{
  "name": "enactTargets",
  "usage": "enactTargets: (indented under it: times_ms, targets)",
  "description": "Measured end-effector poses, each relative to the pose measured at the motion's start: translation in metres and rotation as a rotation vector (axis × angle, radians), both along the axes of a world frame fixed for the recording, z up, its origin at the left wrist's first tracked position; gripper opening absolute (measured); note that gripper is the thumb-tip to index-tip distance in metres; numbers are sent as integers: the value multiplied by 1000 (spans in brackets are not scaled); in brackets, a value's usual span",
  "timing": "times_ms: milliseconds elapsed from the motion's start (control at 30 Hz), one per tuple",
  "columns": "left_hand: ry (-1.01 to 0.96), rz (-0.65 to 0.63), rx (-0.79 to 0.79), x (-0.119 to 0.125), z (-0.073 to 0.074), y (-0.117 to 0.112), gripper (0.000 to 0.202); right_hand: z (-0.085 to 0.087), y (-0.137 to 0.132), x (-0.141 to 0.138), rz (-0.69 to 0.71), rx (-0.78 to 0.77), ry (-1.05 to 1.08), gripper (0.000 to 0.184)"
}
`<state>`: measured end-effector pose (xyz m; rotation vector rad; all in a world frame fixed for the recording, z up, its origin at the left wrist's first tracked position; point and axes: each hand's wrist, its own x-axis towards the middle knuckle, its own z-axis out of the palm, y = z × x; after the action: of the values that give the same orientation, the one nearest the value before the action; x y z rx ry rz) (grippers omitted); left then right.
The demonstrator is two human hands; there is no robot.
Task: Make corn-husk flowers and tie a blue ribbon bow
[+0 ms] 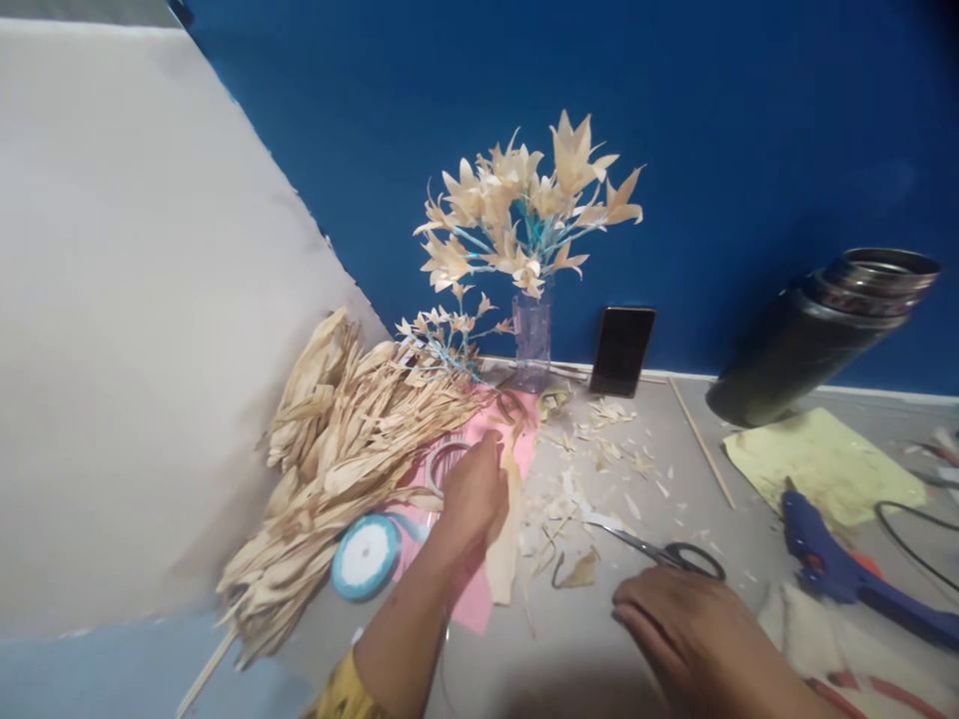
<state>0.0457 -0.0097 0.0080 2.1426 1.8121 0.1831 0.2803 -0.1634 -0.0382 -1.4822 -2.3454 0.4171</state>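
Observation:
My left hand [476, 491] reaches over pink paper [474, 602], its fingers curled; what they may hold is hidden. Against its right side lies a pale strip of dried husk [507, 544]. A white ring-shaped roll [435, 464] touches its left side, and a spool of light blue ribbon [366, 557] is beside the forearm. My right hand [685, 629] rests low on the table with its fingers closed together, the undersides out of sight. Just beyond it are scissors [659, 551] with dark handles, lying among husk scraps [599, 449].
Dried corn husks [360, 419] are heaped at left. Husk flowers [516, 190] stand in a clear vase [531, 345], with a smaller spray [450, 335] beside it. A phone [623, 350] leans on the wall. At right are a dark flask [809, 340], yellow paper [831, 459] and a blue glue gun [824, 554].

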Motion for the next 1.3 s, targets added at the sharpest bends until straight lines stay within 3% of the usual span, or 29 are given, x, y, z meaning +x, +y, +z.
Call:
enactTargets:
  times_ms: [100,233,333,400,467,600,800,1033,1300]
  targets:
    - [-65,32,72,-3,5,2,46,1,0,-1,-1,-38,-24,32]
    - [-73,39,80,-11,18,6,23,-1,1,-1,-9,-38,-37,29]
    - [-71,81,202,-13,27,6,28,-3,2,-1,-4,-33,-45,29]
    - [-90,85,330,-5,31,3,37,-2,2,0,5,-31,-50,28]
    - [-123,-5,324,12,33,0,27,-1,3,-1,9,-20,-51,26]
    - [-125,-350,49,63,25,-3,22,4,4,-2,-8,-35,-33,23]
    - [80,-390,98,116,-1,6,24,12,7,-5,-12,-103,-40,22]
    - [87,-412,83,120,-12,12,25,9,7,-4,-5,-114,-61,21]
    - [-127,-296,9,100,-3,22,28,7,6,-2,16,-78,-33,26]
